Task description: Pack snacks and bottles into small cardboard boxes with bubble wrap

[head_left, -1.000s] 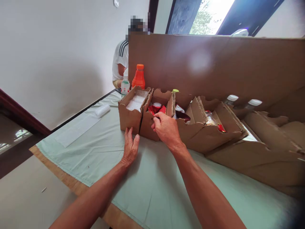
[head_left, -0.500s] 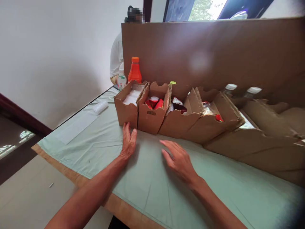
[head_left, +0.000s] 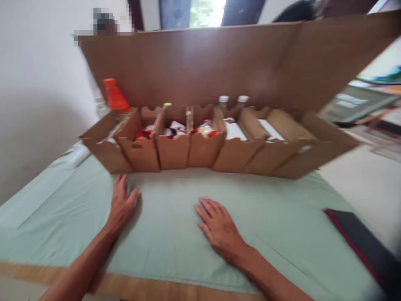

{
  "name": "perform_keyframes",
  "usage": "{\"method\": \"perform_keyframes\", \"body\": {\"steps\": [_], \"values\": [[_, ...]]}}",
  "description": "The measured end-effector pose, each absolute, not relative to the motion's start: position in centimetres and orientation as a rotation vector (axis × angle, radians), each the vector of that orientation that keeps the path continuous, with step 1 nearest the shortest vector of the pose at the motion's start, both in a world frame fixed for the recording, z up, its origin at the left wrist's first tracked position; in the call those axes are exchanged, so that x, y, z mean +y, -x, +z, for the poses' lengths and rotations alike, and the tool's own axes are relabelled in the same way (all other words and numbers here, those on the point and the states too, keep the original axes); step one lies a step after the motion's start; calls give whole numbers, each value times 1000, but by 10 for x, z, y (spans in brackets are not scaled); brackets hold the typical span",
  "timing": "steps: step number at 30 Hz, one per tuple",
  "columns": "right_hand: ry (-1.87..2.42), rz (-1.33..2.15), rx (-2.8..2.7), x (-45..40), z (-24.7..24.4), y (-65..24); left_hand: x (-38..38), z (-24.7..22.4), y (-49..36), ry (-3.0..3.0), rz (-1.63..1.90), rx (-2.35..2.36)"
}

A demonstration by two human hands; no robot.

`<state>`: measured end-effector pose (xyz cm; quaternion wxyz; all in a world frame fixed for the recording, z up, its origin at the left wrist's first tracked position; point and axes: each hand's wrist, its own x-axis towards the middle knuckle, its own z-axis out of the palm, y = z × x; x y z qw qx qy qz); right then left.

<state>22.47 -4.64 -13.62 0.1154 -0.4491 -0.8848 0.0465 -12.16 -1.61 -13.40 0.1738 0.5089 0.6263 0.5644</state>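
My left hand [head_left: 122, 202] rests on the green cloth [head_left: 169, 234] just in front of the leftmost cardboard bin [head_left: 108, 154], fingers apart and holding nothing. Farther right, my right hand [head_left: 217, 223] lies palm down on the cloth with its fingers spread, also holding nothing. Several cardboard bins stand side by side beyond both hands. Red packets [head_left: 144, 133] sit in the second bin from the left. A shiny packet [head_left: 206, 128] lies in the fourth bin, and white items [head_left: 233, 129] fill part of the fifth.
An orange bottle [head_left: 115, 96] and two white-capped bottles [head_left: 223, 100] stand behind the bins, before a tall cardboard panel [head_left: 194, 62]. A dark flat object [head_left: 360, 246] lies at the right. Clear plastic [head_left: 78, 154] is at the left. A person's head shows behind the panel.
The view has turned right, bringing the right-hand bins and the dark flat object into sight. My right hand has settled flat on the cloth, farther from the bins; my left hand no longer touches the bin.
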Motion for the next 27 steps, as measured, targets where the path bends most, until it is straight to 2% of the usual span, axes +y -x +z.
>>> {"method": "perform_keyframes", "body": {"steps": [3,6,9,12,16,18,22,25,27], "values": [[1309,330,-2637,-73,-118,-249,-49,-153,120,-1837,1197,1850],[1327,461,-2642,-101,-109,-276,-80,-173,109,-2173,1017,1794],[1288,493,-2598,-121,-116,-293,-86,-172,74,-2347,1024,1671],[1157,493,-2580,-130,-132,-299,-60,-152,17,-2416,1091,1479],[976,723,-2411,-126,-123,-318,-16,-134,-66,-2498,1107,1288],[1027,699,-2231,-117,-93,-342,-6,-138,-94,-2595,1024,1252],[1334,210,-1942,-74,-1,-407,-10,-156,-110,-2845,863,1136],[1577,-164,-1762,-15,62,-450,-16,-161,-104,-2915,844,1066],[1647,-204,-1770,35,89,-471,-16,-159,-101,-2914,863,1049]]}}
